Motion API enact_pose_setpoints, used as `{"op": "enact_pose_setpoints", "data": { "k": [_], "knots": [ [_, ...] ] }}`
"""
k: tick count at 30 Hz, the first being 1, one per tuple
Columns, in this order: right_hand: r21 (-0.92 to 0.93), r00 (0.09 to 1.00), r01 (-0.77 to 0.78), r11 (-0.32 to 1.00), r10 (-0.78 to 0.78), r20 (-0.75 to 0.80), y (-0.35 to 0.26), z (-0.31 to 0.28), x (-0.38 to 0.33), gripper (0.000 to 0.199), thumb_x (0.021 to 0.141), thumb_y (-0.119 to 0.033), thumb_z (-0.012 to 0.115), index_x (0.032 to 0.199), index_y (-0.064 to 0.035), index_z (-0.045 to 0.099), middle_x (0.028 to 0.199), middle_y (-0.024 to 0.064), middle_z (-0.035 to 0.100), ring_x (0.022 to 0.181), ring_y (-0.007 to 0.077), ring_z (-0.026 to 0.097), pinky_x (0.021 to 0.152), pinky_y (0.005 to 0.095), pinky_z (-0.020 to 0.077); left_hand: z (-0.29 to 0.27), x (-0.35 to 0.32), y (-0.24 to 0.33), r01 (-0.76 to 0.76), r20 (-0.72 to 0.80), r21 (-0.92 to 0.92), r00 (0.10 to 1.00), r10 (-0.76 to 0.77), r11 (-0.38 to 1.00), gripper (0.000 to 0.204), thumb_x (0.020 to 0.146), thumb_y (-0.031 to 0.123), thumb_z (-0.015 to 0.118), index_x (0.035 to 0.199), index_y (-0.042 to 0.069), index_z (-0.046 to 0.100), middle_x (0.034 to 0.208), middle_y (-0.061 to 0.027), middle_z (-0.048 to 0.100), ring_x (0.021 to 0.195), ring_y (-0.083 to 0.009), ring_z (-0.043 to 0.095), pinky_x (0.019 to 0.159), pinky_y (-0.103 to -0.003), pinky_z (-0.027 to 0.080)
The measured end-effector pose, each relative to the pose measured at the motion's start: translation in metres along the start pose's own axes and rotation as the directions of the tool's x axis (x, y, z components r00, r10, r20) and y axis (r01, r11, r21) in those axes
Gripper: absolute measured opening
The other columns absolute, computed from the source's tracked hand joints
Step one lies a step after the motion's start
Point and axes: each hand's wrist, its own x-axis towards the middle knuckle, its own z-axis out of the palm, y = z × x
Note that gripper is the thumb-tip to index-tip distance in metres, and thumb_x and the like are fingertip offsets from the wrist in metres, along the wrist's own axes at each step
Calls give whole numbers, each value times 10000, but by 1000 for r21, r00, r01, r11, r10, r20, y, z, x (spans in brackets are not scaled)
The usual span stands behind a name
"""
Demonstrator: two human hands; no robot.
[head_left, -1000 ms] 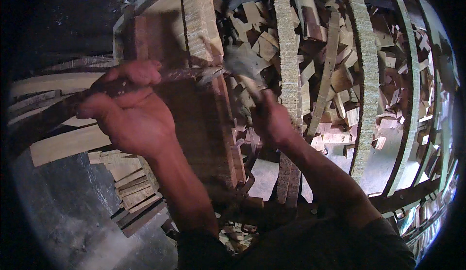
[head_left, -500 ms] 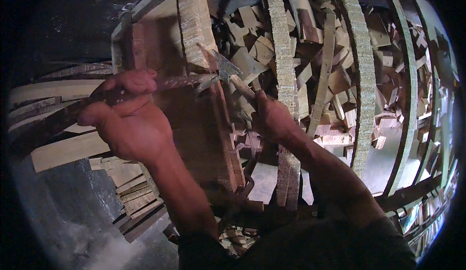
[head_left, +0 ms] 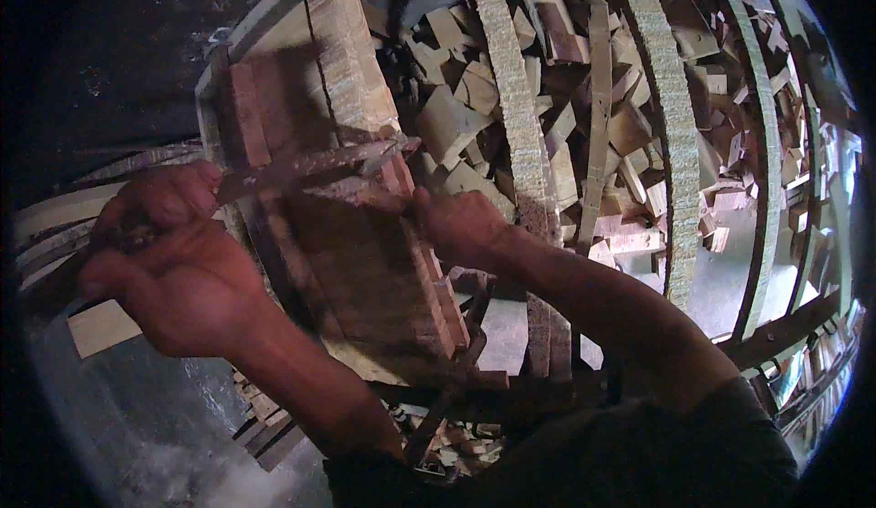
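Long dark-reddish bar (head_left: 319, 163) runs slantwise, L to R, over some brown boards (head_left: 360, 275); its R tip is at the near end of a thick pale plank (head_left: 342, 56), approx. touching, can't tell for sure. Of the 2 hands, L hand (head_left: 187, 289) is gripping the bar toward its L end, fingers curled round it, thumb on the near side. R hand (head_left: 464, 227) is closed, just below the bar's R tip & apart from it; can't tell what's in it, a blurred reddish shape (head_left: 365, 193) shows b/w it and the bar. Short reddish block (head_left: 248, 111) lies beyond the bar, L of the pale plank. R of the bar: several rough-edged slats (head_left: 664, 97) stand in a spaced row, w/ a big heap of wood offcuts (head_left: 630, 129) seen b/w them, pcs at all angles. Below the bar's L part, a pale board (head_left: 102, 327) pokes out past L hand; farther below, a few stacked wood strips (head_left: 274, 430) near a grey floor (head_left: 173, 408). Nearest the wearer, well below the bar: dark clothing (head_left: 584, 458) plus small wood scraps (head_left: 470, 444).
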Motion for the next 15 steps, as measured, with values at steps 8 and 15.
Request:
{"op": "enact_pose_setpoints", "data": {
  "k": [8,15],
  "knots": [
    [-86,986,116,990,-125,-112,-19,-2,-16,360,856,-125,545,1166,50,492,922,189,683,780,306,707,591,421,565,11,-4,2,17,-99,231,995,6,973,630,971,609,314,973,11,515,751,-85,462,725,-237,466,808,-457,435],
    [-71,994,86,994,-91,-66,-7,-8,-2,389,858,-140,541,1188,53,467,849,162,669,739,321,686,576,439,541,18,0,3,55,-204,342,979,17,938,636,968,610,322,929,3,511,757,-85,462,730,-233,464,787,-441,425]
  ]
}}
